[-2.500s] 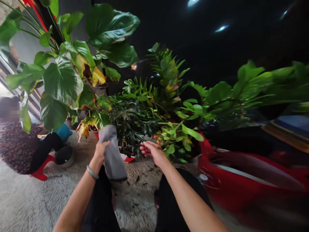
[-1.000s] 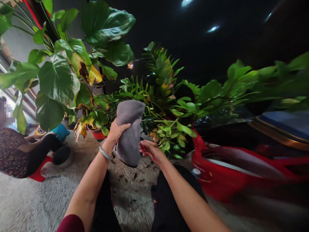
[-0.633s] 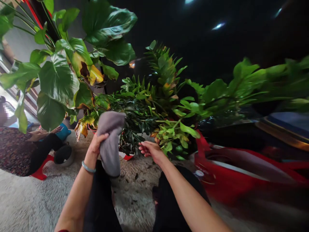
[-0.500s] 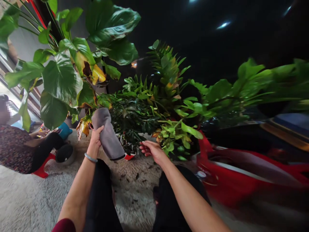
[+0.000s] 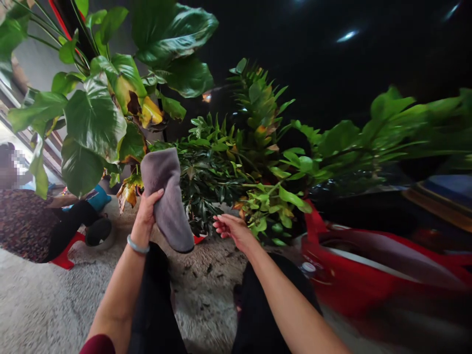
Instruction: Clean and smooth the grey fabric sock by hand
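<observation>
A grey, soft-napped boot liner (image 5: 167,206) hangs in front of me, shaped like a tall sock, its foot end pointing down to the right. My left hand (image 5: 148,209) grips its left side, thumb across the grey fabric, with a pale bangle on the wrist. To the right and apart from it, my right hand (image 5: 231,228) hovers above the floor with its fingers curled in and close together. Whatever those fingertips may pinch is too small to make out against the dark leaves. Both forearms reach forward over my knees, which are in black trousers.
Potted plants (image 5: 217,172) fill the space beyond my hands, and a large-leaved one (image 5: 94,118) rises on the left. Near my right knee stands a blurred red bag (image 5: 354,255). Another person (image 5: 27,223) sits on a red stool (image 5: 67,253) at the left, beside a dark bowl (image 5: 99,233).
My left hand has turned the boot liner, so its broad side and rounded foot end now show and its top sits higher. My right hand has hardly moved.
</observation>
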The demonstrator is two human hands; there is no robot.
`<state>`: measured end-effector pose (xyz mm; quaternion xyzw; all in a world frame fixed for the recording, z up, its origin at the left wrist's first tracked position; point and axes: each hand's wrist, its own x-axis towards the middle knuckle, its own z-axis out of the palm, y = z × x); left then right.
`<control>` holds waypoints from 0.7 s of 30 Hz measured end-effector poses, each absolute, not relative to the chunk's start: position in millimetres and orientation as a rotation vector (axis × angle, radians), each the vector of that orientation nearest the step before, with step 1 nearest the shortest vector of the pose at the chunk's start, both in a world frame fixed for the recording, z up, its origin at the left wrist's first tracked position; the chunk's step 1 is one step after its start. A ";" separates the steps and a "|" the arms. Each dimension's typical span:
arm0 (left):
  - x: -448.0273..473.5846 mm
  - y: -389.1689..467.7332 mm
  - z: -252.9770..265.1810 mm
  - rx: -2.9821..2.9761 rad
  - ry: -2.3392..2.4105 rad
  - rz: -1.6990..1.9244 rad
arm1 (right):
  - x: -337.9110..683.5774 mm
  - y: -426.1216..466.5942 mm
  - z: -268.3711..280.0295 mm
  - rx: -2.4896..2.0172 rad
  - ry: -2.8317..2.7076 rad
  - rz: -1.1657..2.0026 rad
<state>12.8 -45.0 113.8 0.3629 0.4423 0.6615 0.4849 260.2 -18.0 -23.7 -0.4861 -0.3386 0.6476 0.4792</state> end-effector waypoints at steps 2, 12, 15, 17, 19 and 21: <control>19.6 -35.5 99.1 0.854 1.123 1.520 | 259.4 -17.4 -24.9 -1.199 -0.828 1.570; 33.7 -85.6 51.3 0.839 1.006 1.140 | 266.1 -18.9 -23.5 -1.305 -0.852 1.543; 40.5 -52.3 88.5 0.894 0.977 1.353 | 264.9 -20.5 -19.0 -1.239 -0.854 1.549; 48.3 -38.2 91.9 0.909 1.022 1.397 | 264.7 -20.3 -18.3 -1.225 -0.851 1.551; 55.3 -39.3 76.8 0.966 1.124 1.291 | 265.2 -19.1 -20.3 -1.247 -0.849 1.545; 58.3 -52.5 55.3 1.026 1.203 1.082 | 266.2 -17.6 -24.0 -1.285 -0.846 1.536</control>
